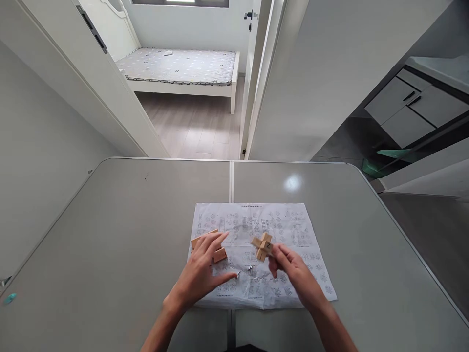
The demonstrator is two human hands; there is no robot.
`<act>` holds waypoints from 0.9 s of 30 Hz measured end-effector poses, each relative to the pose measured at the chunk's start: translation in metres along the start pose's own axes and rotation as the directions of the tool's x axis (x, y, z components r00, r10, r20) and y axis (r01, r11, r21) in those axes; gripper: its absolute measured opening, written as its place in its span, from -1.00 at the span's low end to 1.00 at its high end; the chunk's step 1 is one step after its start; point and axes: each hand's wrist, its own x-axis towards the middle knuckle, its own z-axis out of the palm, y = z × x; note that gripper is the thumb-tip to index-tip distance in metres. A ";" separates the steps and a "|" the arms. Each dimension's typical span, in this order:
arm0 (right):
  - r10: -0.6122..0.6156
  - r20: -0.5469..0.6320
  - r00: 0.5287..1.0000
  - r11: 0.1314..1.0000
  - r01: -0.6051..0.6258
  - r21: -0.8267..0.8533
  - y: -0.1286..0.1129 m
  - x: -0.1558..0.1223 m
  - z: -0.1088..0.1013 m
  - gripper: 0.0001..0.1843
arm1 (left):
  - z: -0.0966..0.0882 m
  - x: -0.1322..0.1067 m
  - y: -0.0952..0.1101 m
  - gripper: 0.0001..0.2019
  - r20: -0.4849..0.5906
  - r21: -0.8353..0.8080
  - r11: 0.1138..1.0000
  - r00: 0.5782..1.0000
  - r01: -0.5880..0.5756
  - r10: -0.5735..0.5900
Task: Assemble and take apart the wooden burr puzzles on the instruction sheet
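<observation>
A small wooden burr puzzle (263, 246), its bars crossed and interlocked, is pinched by one end in my right hand (289, 266) above the printed sheet. My left hand (201, 269) has its fingers spread over some reddish wooden blocks (220, 254), which it partly hides. Whether those fingers touch the blocks I cannot tell. Under both hands lies a creased white instruction sheet (293, 222) covered with small diagrams. Two small torn spots (250, 268) show near its middle, one close to my left thumb.
The sheet rests on a grey folding table (110, 254) with a seam down its middle. A teal object (10, 298) sits at the far left edge. Beyond the table are a doorway, a bed (179, 66), and white cabinets (406, 102) at right.
</observation>
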 end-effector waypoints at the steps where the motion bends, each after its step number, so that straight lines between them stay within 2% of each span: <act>1: -0.016 -0.097 0.995 0.999 0.011 -0.045 0.001 0.005 -0.008 -0.43 | 0.000 -0.003 -0.006 -0.13 -0.033 0.055 0.998 0.999 0.008 -0.006; 4: -0.098 -0.329 0.939 0.968 0.012 -0.251 0.001 0.018 -0.030 -0.40 | -0.002 -0.014 -0.022 -0.11 -0.066 0.170 0.985 0.997 0.041 -0.031; 8: -0.218 -0.469 0.856 0.876 -0.040 -0.481 -0.006 0.023 -0.051 -0.41 | 0.000 -0.030 -0.038 -0.06 -0.093 0.288 0.955 0.995 0.068 -0.043; 12: -0.312 -0.499 0.809 0.800 -0.060 -0.597 -0.008 0.028 -0.065 -0.43 | 0.004 -0.038 -0.047 -0.12 -0.157 0.314 0.946 0.987 0.085 -0.037; 17: -0.334 -0.490 0.805 0.764 -0.074 -0.641 -0.003 0.040 -0.083 -0.50 | 0.005 -0.035 -0.046 -0.25 -0.203 0.305 0.948 0.979 0.096 -0.033; 22: -0.346 -0.504 0.791 0.744 -0.096 -0.661 0.000 0.044 -0.093 -0.52 | 0.011 -0.023 -0.036 -0.26 -0.180 0.273 0.957 0.982 0.101 -0.053; 27: -0.339 -0.510 0.790 0.733 -0.118 -0.670 0.001 0.045 -0.098 -0.49 | 0.027 -0.005 -0.015 -0.23 -0.169 0.222 0.969 0.983 0.107 -0.070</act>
